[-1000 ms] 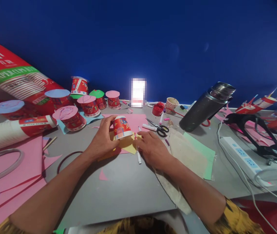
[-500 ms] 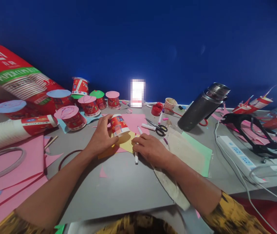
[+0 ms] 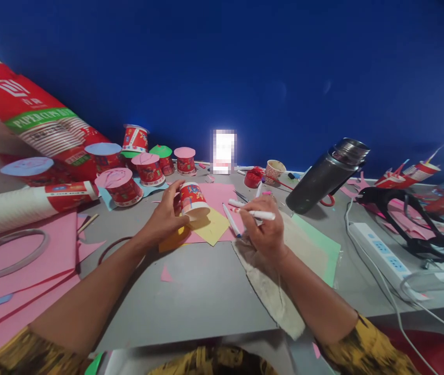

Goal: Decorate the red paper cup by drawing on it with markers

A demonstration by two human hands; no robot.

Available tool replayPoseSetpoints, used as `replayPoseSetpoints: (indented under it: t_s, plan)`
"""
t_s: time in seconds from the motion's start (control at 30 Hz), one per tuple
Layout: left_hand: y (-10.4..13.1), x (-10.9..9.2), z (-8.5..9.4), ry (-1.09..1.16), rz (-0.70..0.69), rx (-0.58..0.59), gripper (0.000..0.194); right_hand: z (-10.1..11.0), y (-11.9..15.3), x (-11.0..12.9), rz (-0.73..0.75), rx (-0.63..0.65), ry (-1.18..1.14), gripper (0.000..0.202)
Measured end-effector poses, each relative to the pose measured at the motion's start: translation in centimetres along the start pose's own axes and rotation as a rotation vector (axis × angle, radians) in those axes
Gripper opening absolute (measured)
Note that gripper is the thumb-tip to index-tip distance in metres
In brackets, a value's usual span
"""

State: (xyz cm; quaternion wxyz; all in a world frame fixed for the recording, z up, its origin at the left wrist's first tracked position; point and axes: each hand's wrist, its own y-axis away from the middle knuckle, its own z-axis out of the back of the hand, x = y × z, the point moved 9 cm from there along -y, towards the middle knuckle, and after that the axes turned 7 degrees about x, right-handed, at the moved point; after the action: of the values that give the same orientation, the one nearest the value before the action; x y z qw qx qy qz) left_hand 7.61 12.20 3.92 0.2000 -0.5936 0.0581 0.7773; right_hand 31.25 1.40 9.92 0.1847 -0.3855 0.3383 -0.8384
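My left hand (image 3: 167, 212) is closed around a red patterned paper cup (image 3: 193, 199), which tilts over a yellow paper square (image 3: 214, 227). In my right hand (image 3: 265, 227) a white marker (image 3: 259, 214) is gripped, its reddish tip pointing left toward the cup but apart from it. Just left of that hand, another white marker (image 3: 231, 221) with a dark end lies on pink paper (image 3: 224, 195). Scissors (image 3: 241, 196) lie behind the right hand, mostly hidden by it. Under the right wrist spreads a pale cloth (image 3: 270, 291).
Several paper-topped red cups (image 3: 118, 186) stand at the left, near a stack of white cups (image 3: 14, 208) and a bagged stack (image 3: 50, 125). A dark flask (image 3: 323, 179) leans at the right. Beyond it are a black strap frame (image 3: 405, 221) and a power strip (image 3: 385, 258).
My right hand has lifted the marker off the table, moved right and turned it nearly level. The left hand still holds the cup in about the same place. The view has shifted slightly.
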Motion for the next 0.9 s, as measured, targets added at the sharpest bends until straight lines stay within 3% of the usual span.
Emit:
replayPoseSetpoints:
  t_s: [0.13,0.23,0.37,0.5,0.7,0.9]
  plan:
    - [0.0,0.1,-0.1,0.041,0.026,0.011,0.088,0.5,0.0,-3.2,-0.268,-0.062,-0.288,0.023]
    - [0.0,-0.2,-0.9,0.067,-0.006,0.064,0.084,-0.4,0.6,-3.4,-0.355,-0.037,-0.46,0.028]
    - [0.6,-0.6,-2.5,0.087,-0.005,0.139,0.095,-0.4,0.4,0.0,-0.172,0.022,-0.347,0.011]
    - [1.3,-0.8,-3.3,0.023,-0.001,0.154,0.097,-0.2,0.1,2.8,0.006,0.048,-0.18,0.011]
    - [1.6,-1.2,-3.1,-0.073,-0.058,0.105,0.098,-1.3,0.5,4.2,0.157,0.104,-0.094,0.008]
    - [1.7,-1.1,-3.2,-0.086,-0.064,0.105,0.098,-1.8,0.6,4.2,0.184,0.135,-0.093,0.009]
